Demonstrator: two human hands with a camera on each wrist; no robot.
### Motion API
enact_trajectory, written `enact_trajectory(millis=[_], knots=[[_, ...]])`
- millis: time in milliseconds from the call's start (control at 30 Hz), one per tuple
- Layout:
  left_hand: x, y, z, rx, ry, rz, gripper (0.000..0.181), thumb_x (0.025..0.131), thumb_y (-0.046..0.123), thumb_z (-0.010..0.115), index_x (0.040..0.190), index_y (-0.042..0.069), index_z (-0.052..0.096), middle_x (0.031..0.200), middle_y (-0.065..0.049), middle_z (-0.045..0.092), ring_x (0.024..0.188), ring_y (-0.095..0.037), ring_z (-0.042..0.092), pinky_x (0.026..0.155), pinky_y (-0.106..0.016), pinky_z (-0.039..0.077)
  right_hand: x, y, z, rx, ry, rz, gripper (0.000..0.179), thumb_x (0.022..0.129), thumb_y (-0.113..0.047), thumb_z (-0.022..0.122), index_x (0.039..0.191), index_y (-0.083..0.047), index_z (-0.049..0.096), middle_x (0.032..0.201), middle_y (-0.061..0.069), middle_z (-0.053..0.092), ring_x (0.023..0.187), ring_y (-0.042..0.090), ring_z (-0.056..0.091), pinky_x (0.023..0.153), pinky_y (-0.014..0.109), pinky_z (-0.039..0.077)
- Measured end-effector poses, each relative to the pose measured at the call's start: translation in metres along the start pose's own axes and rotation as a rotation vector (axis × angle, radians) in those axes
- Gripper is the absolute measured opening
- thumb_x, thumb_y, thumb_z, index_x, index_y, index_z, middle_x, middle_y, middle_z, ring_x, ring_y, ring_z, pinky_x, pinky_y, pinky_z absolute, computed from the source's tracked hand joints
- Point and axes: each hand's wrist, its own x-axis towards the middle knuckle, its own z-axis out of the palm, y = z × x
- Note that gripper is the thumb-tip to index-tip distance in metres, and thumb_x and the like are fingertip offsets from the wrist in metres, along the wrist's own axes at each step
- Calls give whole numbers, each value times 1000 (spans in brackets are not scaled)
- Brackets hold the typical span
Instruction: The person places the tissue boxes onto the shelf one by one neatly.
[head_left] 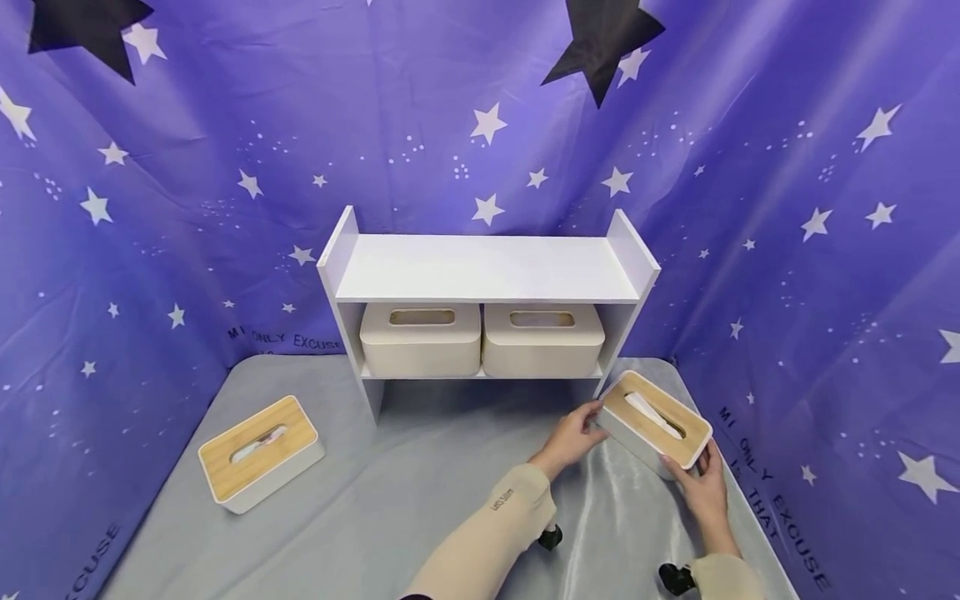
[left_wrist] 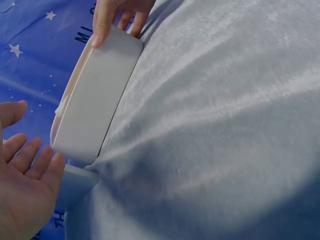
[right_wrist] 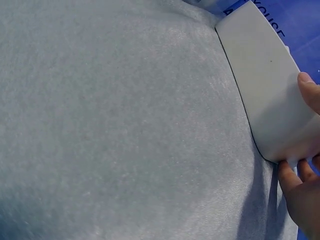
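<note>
A white tissue box (head_left: pixel 637 443) with a wooden lid and a white tissue in its slot sits at an angle on the right of the table. Its near right end is gripped by my right hand (head_left: pixel 705 492), the thumb along the top edge and the fingers round the end, as the right wrist view shows on the box wall (right_wrist: pixel 265 75). My left hand (head_left: pixel 572 440) is at the box's other end, its fingers extended and loosely spread. In the left wrist view, the left hand (left_wrist: pixel 27 185) does not curl round the box (left_wrist: pixel 97 95); contact is hard to tell.
A white shelf (head_left: pixel 480 268) stands at the back, holding two cream tissue boxes, the left one (head_left: pixel 420 354) and the right one (head_left: pixel 543 354), side by side. Another wooden-lidded tissue box (head_left: pixel 281 483) lies on the grey cloth at left. Purple star-patterned curtains surround the table.
</note>
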Motion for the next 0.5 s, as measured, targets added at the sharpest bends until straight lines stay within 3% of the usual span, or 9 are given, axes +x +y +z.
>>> enact_trajectory(millis=[200, 300, 500], knots=[[3, 4, 14, 152, -54, -21, 78, 94, 29, 66, 157, 4, 26, 161, -17, 34, 148, -31, 36, 123, -34, 33, -2, 0, 2, 18, 1, -4, 98, 89, -4, 71, 161, -6, 4, 164, 25, 15, 151, 42, 19, 124, 34, 24], [5, 9, 24, 163, -60, -44, 85, 94, 31, 67, 157, 0, 19, 163, -21, 25, 152, -32, 25, 127, -38, 26, -2, -1, 1, 13, 7, -9, 98, 89, -4, 71, 161, -7, 5, 165, 24, 15, 151, 41, 20, 124, 34, 25], [11, 22, 42, 127, -15, -158, 91, 91, 34, 68, 157, -2, 16, 164, -25, 17, 154, -38, 17, 127, -42, 23, -1, 0, 1, 57, 0, 5, 94, 92, -3, 68, 161, -6, 4, 164, 25, 16, 150, 41, 22, 120, 18, 28]])
